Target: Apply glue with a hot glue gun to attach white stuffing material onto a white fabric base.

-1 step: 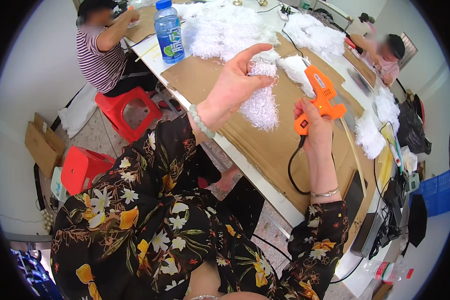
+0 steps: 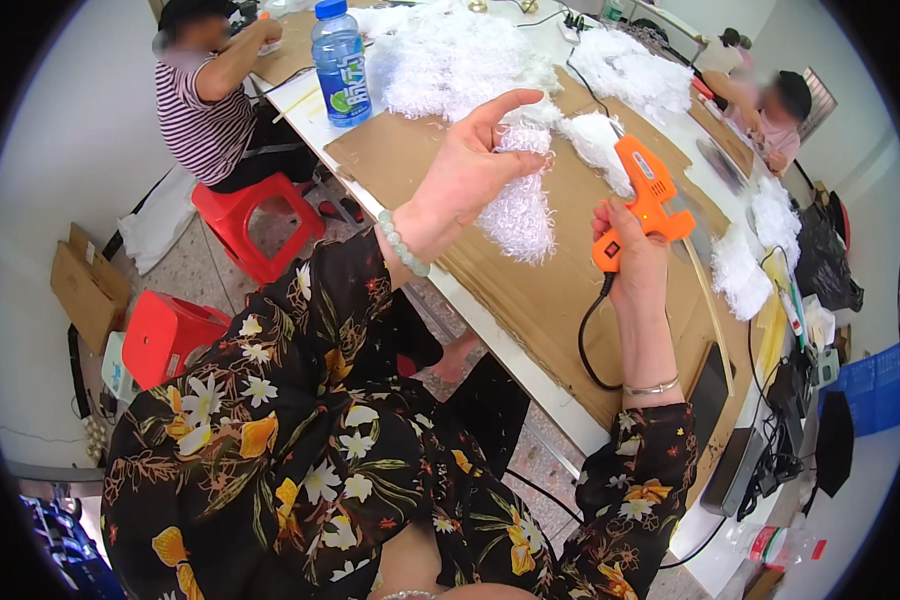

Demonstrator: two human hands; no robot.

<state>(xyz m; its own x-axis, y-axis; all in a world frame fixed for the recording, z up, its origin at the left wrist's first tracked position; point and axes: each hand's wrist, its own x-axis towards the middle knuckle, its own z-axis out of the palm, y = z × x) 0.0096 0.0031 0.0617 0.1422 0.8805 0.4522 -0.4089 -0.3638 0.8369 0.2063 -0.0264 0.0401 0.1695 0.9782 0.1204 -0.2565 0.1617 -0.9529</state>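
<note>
My left hand [image 2: 475,165] grips a fuzzy white strip of shaggy, fringed material [image 2: 518,220] under its thumb, which presses near the strip's upper end. The index finger is stretched out above it, and the strip hangs down over the cardboard. In my right hand [image 2: 632,245] is an orange hot glue gun [image 2: 650,190], its nozzle pointing up and away toward a white fuzzy piece [image 2: 598,145]. A small light glows on the gun's body, and a black cord [image 2: 585,335] loops down from its handle. Gun and strip are apart.
Brown cardboard [image 2: 530,310] covers the table before me. White fluffy heaps [image 2: 460,65] lie at the back. A blue-capped bottle [image 2: 340,70] stands back left; a dark phone-like slab [image 2: 710,395] lies right. Red stools [image 2: 255,220] stand left. Two people sit across the table.
</note>
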